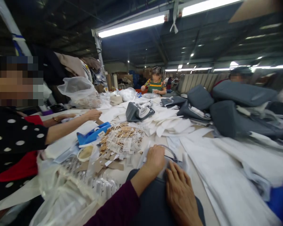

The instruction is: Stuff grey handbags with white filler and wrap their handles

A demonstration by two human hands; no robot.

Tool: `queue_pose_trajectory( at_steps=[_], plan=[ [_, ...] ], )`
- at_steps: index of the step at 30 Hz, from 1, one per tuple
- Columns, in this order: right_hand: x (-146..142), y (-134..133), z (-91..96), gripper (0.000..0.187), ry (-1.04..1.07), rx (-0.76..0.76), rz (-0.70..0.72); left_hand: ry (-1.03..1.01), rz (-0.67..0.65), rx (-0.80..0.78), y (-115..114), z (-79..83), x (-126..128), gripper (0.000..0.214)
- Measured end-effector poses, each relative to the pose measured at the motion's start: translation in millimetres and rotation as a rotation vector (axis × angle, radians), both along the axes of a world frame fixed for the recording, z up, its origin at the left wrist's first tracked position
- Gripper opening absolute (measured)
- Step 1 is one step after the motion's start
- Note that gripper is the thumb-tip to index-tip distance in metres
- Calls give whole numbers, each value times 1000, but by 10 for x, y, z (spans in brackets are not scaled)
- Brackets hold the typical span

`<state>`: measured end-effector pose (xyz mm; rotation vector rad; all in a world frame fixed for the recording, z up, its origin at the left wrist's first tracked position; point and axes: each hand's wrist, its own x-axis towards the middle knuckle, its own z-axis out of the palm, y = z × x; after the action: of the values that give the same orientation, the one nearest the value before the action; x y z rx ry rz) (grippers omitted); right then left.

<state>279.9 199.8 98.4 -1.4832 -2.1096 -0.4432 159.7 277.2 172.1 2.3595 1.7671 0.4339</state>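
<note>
A dark slate-grey bag [151, 201] lies in front of me at the table's near edge, with a thin dark handle [171, 151] looping out at its far end. My left hand [155, 158] is closed at that far end, beside pale, see-through wrapping [185, 161]. What its fingers grip is hidden behind the knuckles. On the bag's right side rests my right hand [180, 188], fingers stretched out and pressed flat. Left of the bag is a heap of tags with strings and small clear packets [122, 138].
A co-worker [19, 141] in a polka-dot top reaches in from the left, near a blue object [93, 133]. White sheets [226, 169] cover the right side. More dark bags [228, 119] are piled beyond. Another person [155, 84] works at the far end.
</note>
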Motion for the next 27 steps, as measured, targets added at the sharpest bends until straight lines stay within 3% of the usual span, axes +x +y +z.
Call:
queue_pose_trajectory(
  at_steps=[3, 8, 10, 14, 18, 24, 27],
  plan=[
    [-47, -26, 92, 34, 11, -42, -22, -15, 55, 4, 117, -39, 30, 37],
    [-60, -55, 113, 35, 34, -47, -15, -137, 142, 18, 111, 190, 195, 39],
    [-48, -42, 70, 35, 40, -20, -6, -174, 166, -13, 137, 207, 284, 41],
    [17, 56, -74, 37, -10, 68, 42, -249, 212, -66, 264, -34, 343, 42],
    [90, 132, -173, 42, -116, 127, 71, -398, 189, 0, 319, -274, 280, 44],
    [118, 188, -222, 42, -185, 219, 99, -425, 208, 102, 253, -219, 242, 36],
    [168, 241, -291, 39, -179, 297, 146, -354, 186, 29, 228, -166, 249, 27]
  ],
)
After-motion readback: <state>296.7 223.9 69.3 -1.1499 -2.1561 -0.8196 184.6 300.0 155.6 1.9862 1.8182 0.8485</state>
